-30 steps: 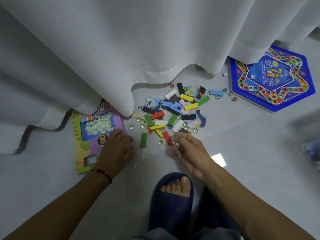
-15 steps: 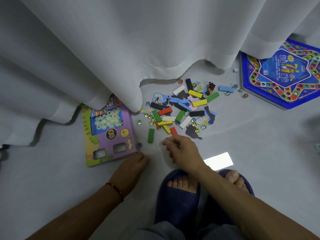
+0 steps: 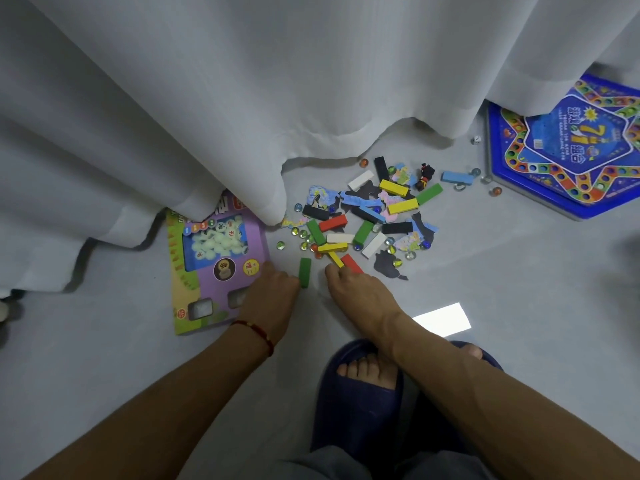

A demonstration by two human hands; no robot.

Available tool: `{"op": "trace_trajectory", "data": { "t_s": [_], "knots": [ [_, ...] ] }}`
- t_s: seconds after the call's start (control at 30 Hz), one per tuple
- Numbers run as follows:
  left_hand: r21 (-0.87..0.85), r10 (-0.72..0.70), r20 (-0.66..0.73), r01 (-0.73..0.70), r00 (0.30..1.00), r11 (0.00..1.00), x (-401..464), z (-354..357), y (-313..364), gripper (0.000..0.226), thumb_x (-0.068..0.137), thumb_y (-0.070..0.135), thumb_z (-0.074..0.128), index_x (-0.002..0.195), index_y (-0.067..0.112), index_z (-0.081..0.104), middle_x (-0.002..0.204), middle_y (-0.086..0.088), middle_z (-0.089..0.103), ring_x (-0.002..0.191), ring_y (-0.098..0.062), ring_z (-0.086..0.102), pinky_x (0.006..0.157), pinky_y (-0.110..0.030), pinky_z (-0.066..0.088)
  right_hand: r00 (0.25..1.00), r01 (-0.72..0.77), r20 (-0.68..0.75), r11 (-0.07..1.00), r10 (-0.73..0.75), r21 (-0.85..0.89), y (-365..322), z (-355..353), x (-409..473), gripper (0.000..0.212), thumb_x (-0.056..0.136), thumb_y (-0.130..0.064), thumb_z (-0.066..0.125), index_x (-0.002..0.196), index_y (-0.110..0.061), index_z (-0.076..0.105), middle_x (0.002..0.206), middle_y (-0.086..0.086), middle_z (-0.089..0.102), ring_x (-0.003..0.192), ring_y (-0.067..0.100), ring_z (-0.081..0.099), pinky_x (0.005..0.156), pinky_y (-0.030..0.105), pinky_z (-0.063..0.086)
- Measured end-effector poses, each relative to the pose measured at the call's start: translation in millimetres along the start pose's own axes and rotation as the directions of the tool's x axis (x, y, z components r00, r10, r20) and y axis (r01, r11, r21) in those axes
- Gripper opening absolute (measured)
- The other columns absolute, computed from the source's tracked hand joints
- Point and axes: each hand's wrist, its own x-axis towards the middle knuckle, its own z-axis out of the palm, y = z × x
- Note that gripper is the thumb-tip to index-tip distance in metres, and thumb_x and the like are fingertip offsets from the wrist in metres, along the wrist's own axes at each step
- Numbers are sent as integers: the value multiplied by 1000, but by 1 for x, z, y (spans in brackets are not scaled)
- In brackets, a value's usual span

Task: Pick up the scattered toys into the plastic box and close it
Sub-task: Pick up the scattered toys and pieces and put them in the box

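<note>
From the head view, the scattered toys [image 3: 367, 220] lie heaped on the grey floor [image 3: 502, 271] just past centre toward 12 o'clock: flat wooden blocks in red, green, yellow, black, white and blue, mixed with glass marbles and puzzle pieces. The left hand [image 3: 272, 292] is down beside a lone green block [image 3: 304, 272] at the heap's 7 o'clock edge, fingers curled under so I cannot tell whether it grasps anything. The right hand [image 3: 356, 289] reaches to the red block [image 3: 351, 264] at 6 o'clock, its fingertips hidden, grip unclear.

Home room, white curtain [image 3: 242, 81] pooling, toys [image 3: 367, 220] on grey floor [image 3: 519, 306]
</note>
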Motion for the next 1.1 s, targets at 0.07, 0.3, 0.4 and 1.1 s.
{"op": "trace_trajectory", "data": {
  "t_s": [0.07, 0.3, 0.4, 1.1],
  "knots": [
    [4, 28, 18, -28, 999, 1000, 3, 2, 0, 26, 99, 8, 45, 121, 13, 57, 117, -10, 60, 116, -27, 46, 95, -34, 43, 1000, -14, -15, 999, 15, 47, 1, 2, -1, 19, 104, -15, 42, 121, -8, 46, 109, 14, 61, 88, 31, 64, 65, 34, 41],
    [-791, -216, -86, 65, 973, 608, -3, 0, 2, 9, 92, 17, 63, 95, 16, 72, 90, 3, 70, 84, -14, 64, 71, -18, 50, 856, -345, 350, -83, 380, 935, 17, -10, -29, 24, 105, -18, 46, 108, -7, 67, 75, 8, 63, 56, 13, 53, 48, 22, 42],
    [-912, -146, 345, 294, 927, -286, -14, -15, 21, 16, 92, 12, 62, 104, 8, 71, 101, -9, 70, 84, -17, 66, 70, -20, 57, 812, -305, 508, -535, 285, 788, 24, -25, -37, 21, 97, -16, 49, 97, -1, 65, 75, 11, 63, 59, 17, 53, 47, 23, 44],
    [-940, -75, -337, -331, 938, 89, -62, -166, 112, 37, 86, -2, 55, 89, 27, 77, 91, 7, 74, 87, -10, 70, 59, -25, 56, 663, 146, 362, -588, 655, 796, 75, -150, -225, 15, 96, -6, 46, 101, -6, 61, 70, 9, 55, 60, 23, 60, 55, 28, 56]
  ]
}}
